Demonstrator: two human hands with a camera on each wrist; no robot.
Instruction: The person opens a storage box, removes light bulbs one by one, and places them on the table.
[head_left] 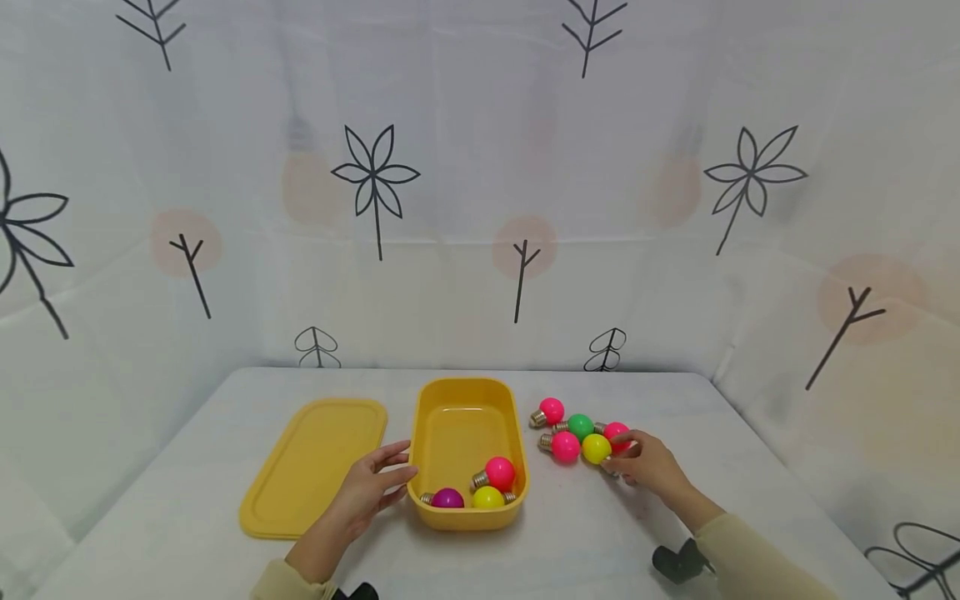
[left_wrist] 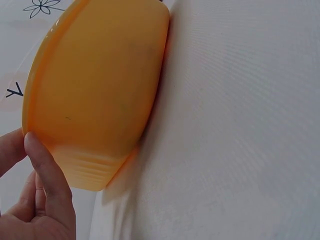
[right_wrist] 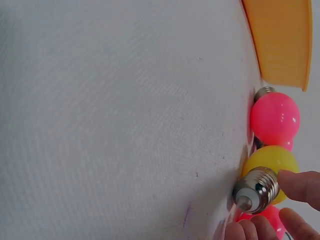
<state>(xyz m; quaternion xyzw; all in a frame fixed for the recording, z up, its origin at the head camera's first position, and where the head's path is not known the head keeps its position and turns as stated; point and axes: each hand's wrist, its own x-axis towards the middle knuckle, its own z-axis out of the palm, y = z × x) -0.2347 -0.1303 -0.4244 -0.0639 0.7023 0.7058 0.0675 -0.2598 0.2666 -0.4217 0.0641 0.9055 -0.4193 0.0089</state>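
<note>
We see the right hand [head_left: 652, 468] at the loose yellow bulb [head_left: 596, 449], its fingers bent in around the metal base, thumb on one side and the others opposite, with hardly any gap left. That bulb lies on the white counter [head_left: 585, 542], to the right of the yellow tub [head_left: 461, 433], its base pointing toward the person; whether it is lifted at all, we cannot tell.

Close around it we find a green bulb [head_left: 580, 427] and three pink ones: the near pink bulb [head_left: 565, 447], the far pink bulb [head_left: 552, 410] and the right-hand pink bulb [head_left: 617, 430], which is partly hidden.

The left hand [head_left: 366, 490] has its fingers spread and fairly straight, fingertips touching the tub's left rim. Inside, at the near end, we count a red-pink bulb [head_left: 499, 473], a purple bulb [head_left: 447, 498] and a second yellow bulb [head_left: 488, 497]. Left of the tub lies a flat yellow lid [head_left: 318, 467].
</note>
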